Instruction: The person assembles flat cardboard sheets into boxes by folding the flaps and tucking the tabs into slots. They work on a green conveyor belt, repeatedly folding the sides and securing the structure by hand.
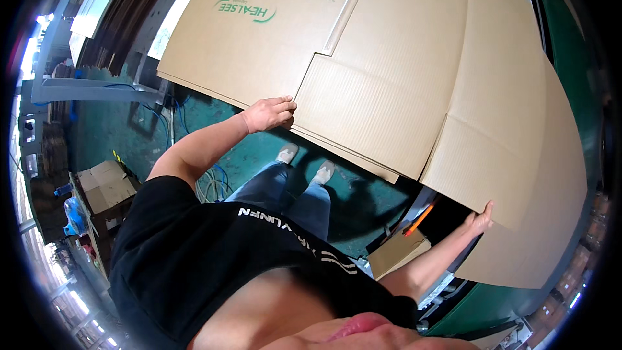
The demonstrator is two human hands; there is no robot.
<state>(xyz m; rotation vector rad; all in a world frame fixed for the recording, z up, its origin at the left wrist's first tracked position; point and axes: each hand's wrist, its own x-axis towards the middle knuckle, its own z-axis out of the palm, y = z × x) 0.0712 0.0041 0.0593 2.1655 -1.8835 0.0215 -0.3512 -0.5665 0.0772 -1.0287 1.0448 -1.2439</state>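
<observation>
A large flat cardboard sheet (382, 110) with slots and fold lines spreads out before me, its left panel bearing green print. My left hand (272, 113) is closed at the near edge of the cardboard, beside a slot, with the fingers bent on the top. Farther right, my right hand (478, 219) grips the near edge of the right-hand panel; its thumb lies on top and the other fingers are hidden beneath. More sheet edges show under the near edge, so several layers may lie together.
Below the cardboard is a green floor (129, 129) with my shoes on it. An open carton (398, 253) with an orange-handled tool stands near my right arm. A grey metal frame (97, 93) and blue cables are at left. A small bench with cardboard (107, 185) stands lower left.
</observation>
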